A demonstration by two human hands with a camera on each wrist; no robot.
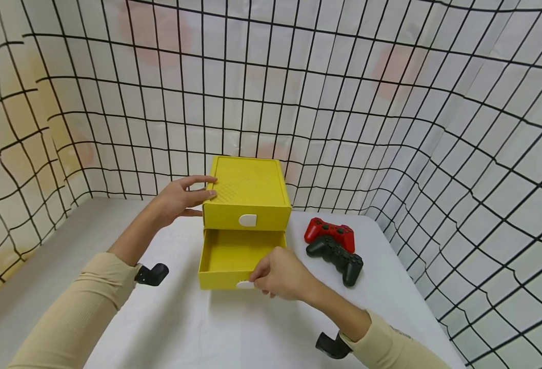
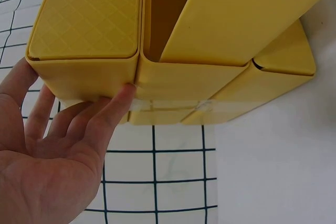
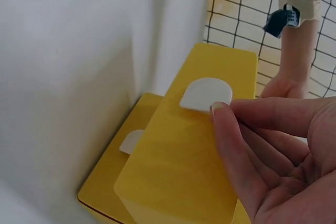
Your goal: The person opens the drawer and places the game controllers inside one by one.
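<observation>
Two hands on the yellow box (image 1: 247,192) mid-bench: left hand (image 1: 178,199) flat against its side, right hand (image 1: 282,279) pinching the white tab (image 1: 244,284) of the open drawer (image 1: 234,259). Pulling too far could tip the drawer out.

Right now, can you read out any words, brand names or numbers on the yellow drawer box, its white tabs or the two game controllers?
None can be read.
Yellow drawer box: only a moulded pattern.
White tabs: blank.
Red controller and black controller: any markings too small to read.
</observation>
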